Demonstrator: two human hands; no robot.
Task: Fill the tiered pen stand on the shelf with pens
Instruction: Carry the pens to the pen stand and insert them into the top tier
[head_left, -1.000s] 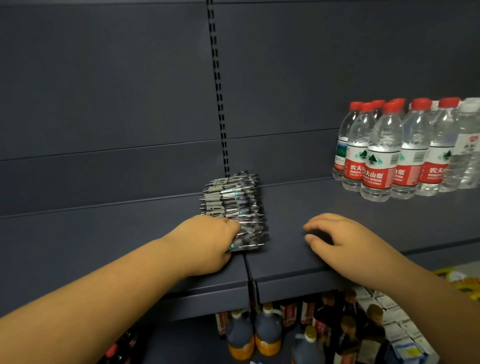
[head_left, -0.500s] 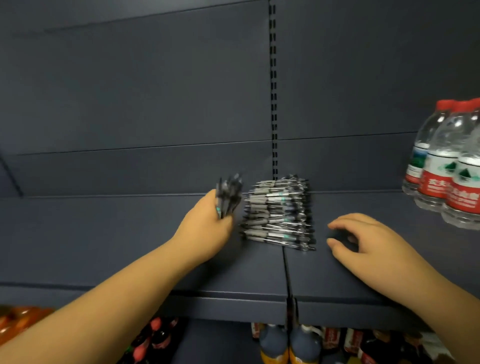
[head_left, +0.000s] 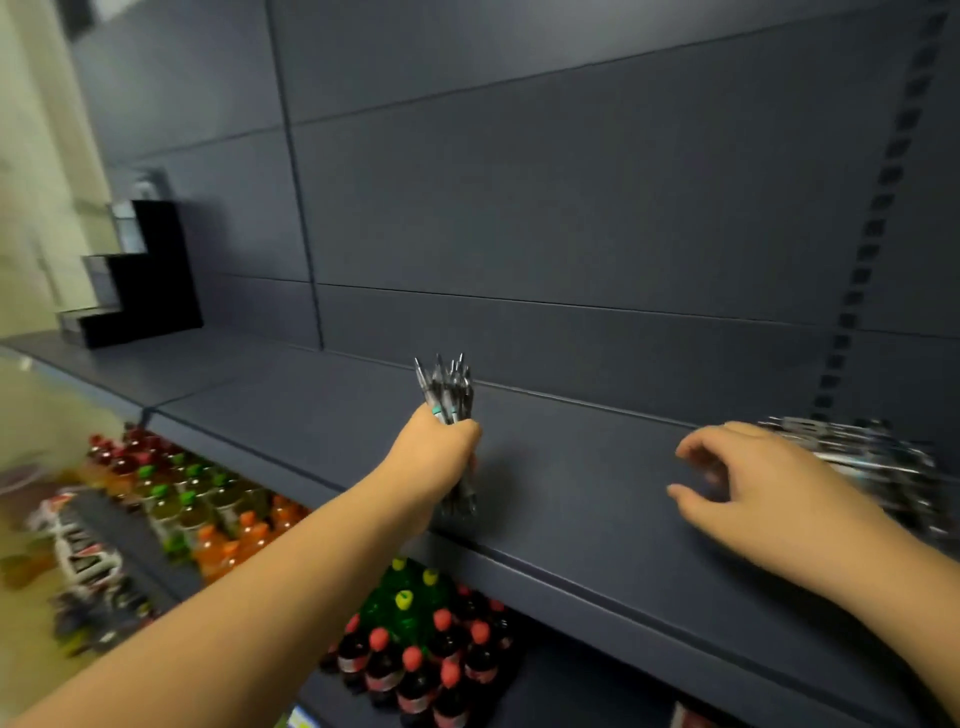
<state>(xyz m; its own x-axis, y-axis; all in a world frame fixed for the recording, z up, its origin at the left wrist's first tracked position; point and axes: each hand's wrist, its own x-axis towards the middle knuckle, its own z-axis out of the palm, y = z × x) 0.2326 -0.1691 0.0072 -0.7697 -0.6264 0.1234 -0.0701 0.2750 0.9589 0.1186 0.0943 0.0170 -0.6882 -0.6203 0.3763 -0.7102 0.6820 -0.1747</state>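
My left hand (head_left: 434, 457) grips a bundle of pens (head_left: 448, 389) upright above the dark shelf (head_left: 571, 493), their tips sticking up past my fist. Far off at the shelf's left end stands the black tiered pen stand (head_left: 137, 275), its steps facing left. A blurred pile of pens (head_left: 872, 457) lies on the shelf at the right, partly behind my right hand (head_left: 753, 483). That hand hovers over the shelf with fingers loosely curled and holds nothing.
The dark back panel (head_left: 571, 208) rises behind the shelf. On the lower shelves stand rows of drink bottles (head_left: 415, 649), red-capped and green in the middle, orange and green ones (head_left: 208, 509) to the left. A pale wall lies beyond the stand.
The view has swung left, bringing the pen stand into sight. My left hand has carried its bundle of pens leftward, away from the pile. The water bottles have left the view.
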